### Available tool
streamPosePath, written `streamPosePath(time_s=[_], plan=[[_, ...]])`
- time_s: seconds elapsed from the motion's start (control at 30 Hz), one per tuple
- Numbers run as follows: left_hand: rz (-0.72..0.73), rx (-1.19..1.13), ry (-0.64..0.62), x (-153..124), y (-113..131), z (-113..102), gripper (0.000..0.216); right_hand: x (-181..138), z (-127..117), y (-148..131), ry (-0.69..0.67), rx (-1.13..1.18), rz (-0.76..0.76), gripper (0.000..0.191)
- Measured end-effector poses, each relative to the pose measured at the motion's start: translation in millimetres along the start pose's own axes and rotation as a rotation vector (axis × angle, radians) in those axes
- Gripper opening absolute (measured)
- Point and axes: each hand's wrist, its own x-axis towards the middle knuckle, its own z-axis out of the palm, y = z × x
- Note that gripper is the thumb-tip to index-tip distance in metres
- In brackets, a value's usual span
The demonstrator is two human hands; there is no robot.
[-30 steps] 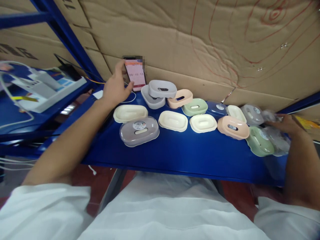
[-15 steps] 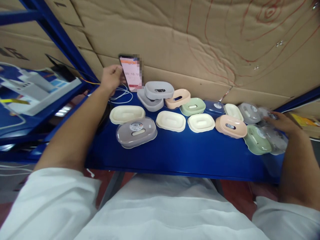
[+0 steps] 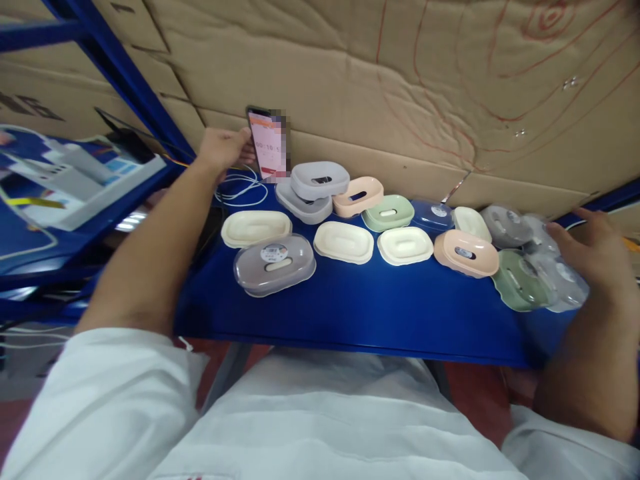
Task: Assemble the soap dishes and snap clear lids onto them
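Note:
At the back left of the table, my left hand grips the left edge of an upright phone whose screen shows a running timer. At the far right my right hand, a little blurred, has its fingers apart and nothing in it. Close beside it lie grey soap dish pieces with clear lids and a green soap dish. Two grey soap dishes are stacked just in front of the phone. A lidded grey soap dish with a round label stands at the front left.
Along the blue table lie several cream trays, a peach soap dish and a blue lidded one. A cardboard wall closes off the back. A white cable is coiled behind; a power strip sits at left.
My right hand has moved rightward, off the grey lidded dishes, and its fingers have spread. The phone stands slightly more upright, my left hand still on it. The view has shifted slightly.

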Motion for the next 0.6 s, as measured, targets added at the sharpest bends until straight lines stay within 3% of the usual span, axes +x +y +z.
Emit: streamPosePath(time_s=[0.1,0.2,0.23,0.33,0.43,0.53,0.6], plan=[[-0.012,0.066,0.07,-9.1,4.4,-1.8,0.07,-30.8,-10.8,-64.0,0.193,0.178,-0.307,0.065],[0.036,0.157,0.171,-39.0,21.3,-7.1,0.062,-69.8,-17.0,-143.6,0.008,0.291,-0.67,0.05],[0.116,0.254,0.193,-54.0,31.3,-9.1,0.057,-82.5,-15.7,-168.3,-0.082,0.301,-0.776,0.047],[0.325,0.444,0.04,-108.5,70.0,-10.3,0.046,-116.1,-3.1,-225.5,-0.253,0.258,-0.947,0.043],[0.55,0.511,-0.176,-165.5,102.8,2.4,0.035,-140.0,9.5,-254.2,-0.364,0.253,-0.978,0.043],[0.791,0.661,-0.386,-213.7,114.4,27.9,0.032,-152.3,9.6,-261.7,-0.424,0.352,-1.018,0.045],[0.885,0.757,-0.403,-237.0,113.2,46.1,0.033,-154.3,5.8,-259.7,-0.468,0.475,-1.057,0.045]])
